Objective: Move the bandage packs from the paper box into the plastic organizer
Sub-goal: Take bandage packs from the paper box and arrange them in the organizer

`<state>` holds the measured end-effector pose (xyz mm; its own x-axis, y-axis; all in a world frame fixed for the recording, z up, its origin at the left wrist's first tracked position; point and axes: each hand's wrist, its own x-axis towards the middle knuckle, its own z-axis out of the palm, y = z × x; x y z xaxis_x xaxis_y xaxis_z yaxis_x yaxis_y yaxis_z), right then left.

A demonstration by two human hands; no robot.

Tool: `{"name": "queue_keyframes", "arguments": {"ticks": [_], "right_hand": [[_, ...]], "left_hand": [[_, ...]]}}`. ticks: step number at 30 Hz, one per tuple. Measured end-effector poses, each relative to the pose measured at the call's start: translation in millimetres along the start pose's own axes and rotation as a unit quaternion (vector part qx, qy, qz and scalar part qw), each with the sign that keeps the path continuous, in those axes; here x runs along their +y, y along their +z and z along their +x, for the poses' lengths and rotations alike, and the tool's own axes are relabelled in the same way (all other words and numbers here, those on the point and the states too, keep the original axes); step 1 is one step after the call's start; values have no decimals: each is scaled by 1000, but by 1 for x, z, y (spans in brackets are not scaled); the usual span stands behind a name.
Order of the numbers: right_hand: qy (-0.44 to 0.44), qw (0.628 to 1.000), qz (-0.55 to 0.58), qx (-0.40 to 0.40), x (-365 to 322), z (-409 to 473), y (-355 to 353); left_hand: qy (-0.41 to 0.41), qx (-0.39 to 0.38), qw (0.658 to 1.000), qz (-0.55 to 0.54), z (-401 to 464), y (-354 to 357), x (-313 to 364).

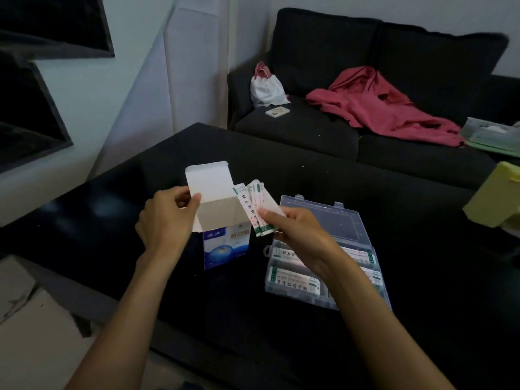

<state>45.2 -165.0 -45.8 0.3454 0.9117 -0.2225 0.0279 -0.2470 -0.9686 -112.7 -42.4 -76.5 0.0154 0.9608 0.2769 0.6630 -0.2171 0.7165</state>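
Left hand [166,220]: paper box [222,223] gripped at its open flap, on the tabletop [422,249].
Right hand [295,229]: bandage packs [254,206] pinched, held above the box.
Plastic organizer [326,254]: open; packs inside partly hidden by the right wrist.

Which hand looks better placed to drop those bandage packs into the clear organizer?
The right hand. It already pinches the bandage packs and hovers just above the open plastic organizer, which lies on its side of the table. The left hand holds the paper box, farther from the organizer.

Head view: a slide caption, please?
Left hand holds the box open; right hand pinches packs beside the organizer.
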Motion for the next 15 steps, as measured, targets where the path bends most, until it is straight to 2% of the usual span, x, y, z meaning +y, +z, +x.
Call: {"name": "queue_keyframes", "arguments": {"ticks": [2,4,5,7,10,15], "right_hand": [[5,1000,7,1,1,-4,-8],[-1,1000,-5,10,0,-8,-16],[-9,1000,-20,17,-1,-10,-20],[-30,998,-49,31,-1,-16,-29],[-50,995,-79,28,-1,-26,-38],[-46,993,-111,22,6,-37,-56]], "left_hand": [[64,57,995,44,-7,-7,13],[106,92,990,-9,-20,-15,36],[101,64,992,-52,-28,-16,48],[55,-65,989,-124,-45,-10,67],[10,-234,948,-217,-62,7,74],[-37,-348,894,-278,-71,20,81]]}}
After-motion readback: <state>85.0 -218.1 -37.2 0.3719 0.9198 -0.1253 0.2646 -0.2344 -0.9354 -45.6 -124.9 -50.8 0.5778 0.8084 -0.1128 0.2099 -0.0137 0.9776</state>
